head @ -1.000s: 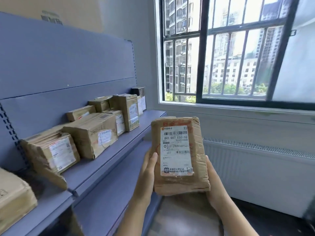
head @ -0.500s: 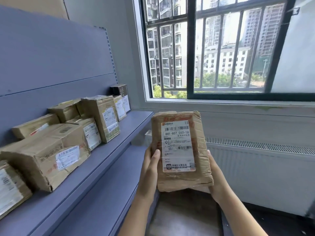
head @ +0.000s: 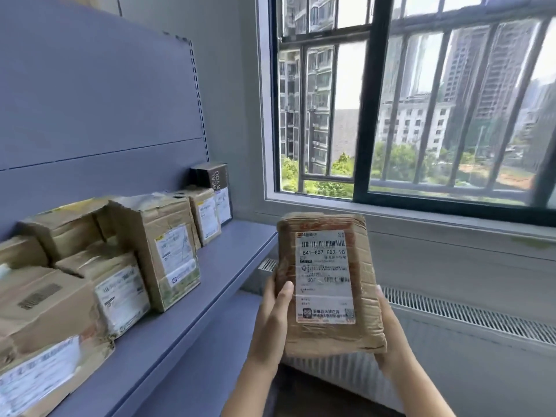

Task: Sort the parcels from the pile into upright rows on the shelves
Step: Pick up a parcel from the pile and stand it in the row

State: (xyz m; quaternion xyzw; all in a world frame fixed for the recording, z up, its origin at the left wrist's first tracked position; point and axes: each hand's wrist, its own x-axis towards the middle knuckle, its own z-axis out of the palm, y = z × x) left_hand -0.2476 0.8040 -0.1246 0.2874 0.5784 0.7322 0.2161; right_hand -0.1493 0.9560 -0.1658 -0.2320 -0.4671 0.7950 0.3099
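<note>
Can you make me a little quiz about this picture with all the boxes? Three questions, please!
1. Pick one. The taped parcel is:
A) lying on the floor
B) held up by the left hand and the right hand
C) hanging from a hook

2. True or false: the parcel's white label faces the camera.

3. Fill in the gap: the row of parcels on the shelf is to the ___ of the taped parcel.

Key: 1 B; 2 true; 3 left.
</note>
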